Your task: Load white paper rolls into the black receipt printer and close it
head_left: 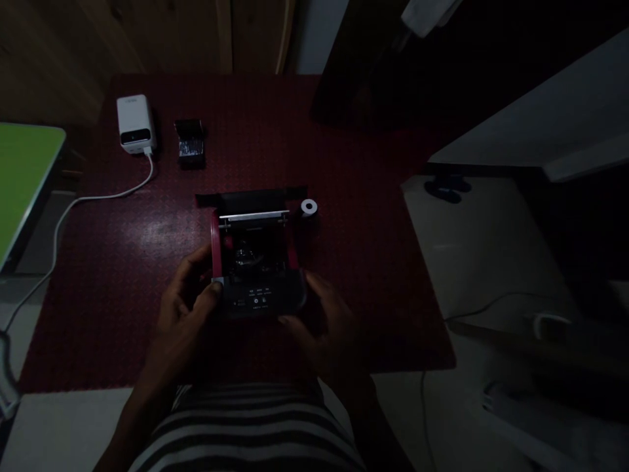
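Note:
A small red and black printer (263, 296) with buttons on its front panel sits on the dark red table, its lid (253, 198) swung back and its inner bay exposed. My left hand (189, 298) grips its left side, thumb on the front corner. At the right front corner, my right hand (327, 321) is closed around the casing, fingers along the side and thumb at the front edge. A small roll of white paper (308, 208) lies just right of the lid. The bay's inside is too dark to make out fully.
On the table (363, 262), a white power bank (134, 121) with a white cable (111, 196) stands at the back left, beside a small black object (190, 144). A green-topped table (27, 170) adjoins on the left. Dark slippers (445, 190) lie on the floor.

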`<state>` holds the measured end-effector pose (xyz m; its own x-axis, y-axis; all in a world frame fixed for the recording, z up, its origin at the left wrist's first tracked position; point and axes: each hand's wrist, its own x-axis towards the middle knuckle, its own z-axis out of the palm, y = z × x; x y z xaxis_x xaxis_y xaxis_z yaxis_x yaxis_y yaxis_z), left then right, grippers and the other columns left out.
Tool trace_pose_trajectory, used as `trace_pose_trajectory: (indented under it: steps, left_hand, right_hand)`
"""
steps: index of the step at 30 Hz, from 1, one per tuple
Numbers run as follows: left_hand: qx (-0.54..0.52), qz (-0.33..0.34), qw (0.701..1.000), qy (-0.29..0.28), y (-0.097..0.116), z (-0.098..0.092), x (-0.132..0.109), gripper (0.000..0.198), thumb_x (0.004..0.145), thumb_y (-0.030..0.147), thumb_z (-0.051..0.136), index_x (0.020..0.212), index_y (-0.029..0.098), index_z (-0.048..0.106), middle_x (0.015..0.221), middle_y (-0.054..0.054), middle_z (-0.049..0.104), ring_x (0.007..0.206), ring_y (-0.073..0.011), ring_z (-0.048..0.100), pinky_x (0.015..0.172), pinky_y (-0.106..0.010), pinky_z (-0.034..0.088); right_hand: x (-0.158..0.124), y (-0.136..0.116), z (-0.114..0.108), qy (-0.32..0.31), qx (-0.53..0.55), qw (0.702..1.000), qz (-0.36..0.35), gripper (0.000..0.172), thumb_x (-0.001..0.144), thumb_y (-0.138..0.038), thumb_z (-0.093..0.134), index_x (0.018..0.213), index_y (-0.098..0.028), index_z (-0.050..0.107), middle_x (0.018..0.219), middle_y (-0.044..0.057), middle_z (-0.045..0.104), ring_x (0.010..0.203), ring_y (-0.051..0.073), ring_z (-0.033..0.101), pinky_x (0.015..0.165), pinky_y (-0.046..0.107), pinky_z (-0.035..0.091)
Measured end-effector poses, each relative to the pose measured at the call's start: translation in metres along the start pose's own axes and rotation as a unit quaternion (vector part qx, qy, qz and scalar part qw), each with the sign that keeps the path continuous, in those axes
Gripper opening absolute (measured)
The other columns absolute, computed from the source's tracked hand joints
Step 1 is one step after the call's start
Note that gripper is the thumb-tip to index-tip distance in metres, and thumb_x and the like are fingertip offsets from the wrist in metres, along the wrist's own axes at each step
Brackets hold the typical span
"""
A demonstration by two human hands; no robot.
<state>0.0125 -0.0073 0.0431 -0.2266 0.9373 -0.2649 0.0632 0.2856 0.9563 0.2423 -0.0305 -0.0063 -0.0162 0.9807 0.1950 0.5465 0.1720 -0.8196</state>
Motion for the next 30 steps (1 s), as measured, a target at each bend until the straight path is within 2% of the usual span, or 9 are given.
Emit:
trace_pose_trajectory:
  steps: [4,6,8,12,16,19,23,27,30]
  left_hand:
    - [0.004,0.021,1.0,0.003,-0.011,-0.003,0.002,0.055,0.099,0.05,0.076,0.15,0.032,0.073,0.153,-0.007,0.073,0.141,-0.0356,0.069,0.108,-0.045,0.062]
    - [-0.002,0.052,0.999,-0.007,-0.022,-0.005,0.006,0.054,0.103,0.056,0.072,0.151,0.031,0.072,0.153,-0.007,0.073,0.142,-0.0356,0.067,0.115,-0.047,0.057]
    - [-0.009,0.102,0.995,-0.013,-0.035,-0.006,0.012,0.056,0.108,0.063,0.063,0.151,0.029,0.072,0.155,-0.009,0.071,0.145,-0.0355,0.065,0.12,-0.048,0.052]
    - [0.01,0.175,0.985,-0.001,-0.054,-0.005,0.019,0.067,0.109,0.075,0.053,0.152,0.025,0.07,0.155,-0.011,0.069,0.145,-0.035,0.063,0.121,-0.046,0.05]
    - [0.016,0.17,0.985,-0.005,-0.056,-0.004,0.019,0.067,0.111,0.074,0.049,0.151,0.025,0.07,0.153,-0.011,0.07,0.142,-0.0334,0.065,0.121,-0.046,0.049]
    - [0.009,0.155,0.988,-0.006,-0.053,-0.005,0.018,0.066,0.11,0.074,0.051,0.151,0.025,0.07,0.152,-0.012,0.07,0.143,-0.0339,0.065,0.124,-0.048,0.047]
    - [0.021,0.146,0.989,0.0,-0.051,-0.004,0.019,0.068,0.11,0.075,0.05,0.149,0.023,0.07,0.15,-0.013,0.072,0.142,-0.035,0.066,0.122,-0.051,0.049]
    - [0.024,0.149,0.989,-0.001,-0.049,-0.003,0.02,0.06,0.112,0.068,0.053,0.148,0.023,0.069,0.148,-0.013,0.073,0.141,-0.0341,0.066,0.123,-0.052,0.048]
    - [0.045,0.172,0.984,0.002,-0.051,-0.004,0.02,0.057,0.114,0.064,0.052,0.149,0.023,0.069,0.148,-0.012,0.073,0.14,-0.0329,0.067,0.121,-0.05,0.05]
  right_hand:
    - [0.014,-0.01,-0.019,0.005,-0.016,1.0,-0.021,0.052,0.104,-0.042,0.076,0.153,-0.028,0.067,0.147,0.011,0.079,0.132,0.032,0.078,0.108,0.05,0.069]
    - [0.031,-0.019,-0.027,0.022,-0.046,0.996,-0.068,0.037,0.11,-0.031,0.067,0.147,-0.029,0.073,0.14,0.008,0.083,0.127,0.029,0.081,0.108,0.047,0.068]
    - [0.055,-0.028,-0.029,0.011,-0.071,0.987,-0.141,0.035,0.112,-0.017,0.057,0.138,-0.028,0.078,0.133,0.007,0.086,0.123,0.026,0.082,0.11,0.045,0.067]
    - [0.105,-0.046,-0.012,-0.132,-0.127,0.948,-0.26,0.039,0.109,-0.003,0.051,0.123,-0.023,0.082,0.127,0.008,0.086,0.121,0.025,0.08,0.106,0.044,0.064]
    - [0.135,-0.065,0.012,-0.265,-0.26,0.9,-0.228,0.027,0.107,-0.004,0.062,0.121,-0.018,0.08,0.112,0.01,0.086,0.102,0.025,0.081,0.091,0.038,0.063]
    - [0.144,-0.071,0.02,-0.285,-0.316,0.881,-0.205,0.028,0.104,-0.001,0.065,0.119,-0.02,0.081,0.105,0.009,0.085,0.092,0.025,0.082,0.08,0.035,0.06]
    - [0.149,-0.069,0.019,-0.319,-0.286,0.882,-0.197,0.024,0.106,-0.005,0.065,0.111,-0.021,0.082,0.096,0.006,0.083,0.082,0.022,0.08,0.07,0.031,0.055]
    - [0.154,-0.068,0.018,-0.357,-0.27,0.879,-0.166,0.029,0.107,-0.004,0.059,0.111,-0.02,0.083,0.095,0.007,0.083,0.079,0.022,0.078,0.072,0.033,0.055]
    - [0.155,-0.069,0.015,-0.369,-0.272,0.874,-0.165,0.027,0.106,-0.006,0.062,0.121,-0.018,0.081,0.108,0.011,0.083,0.093,0.026,0.079,0.082,0.036,0.058]
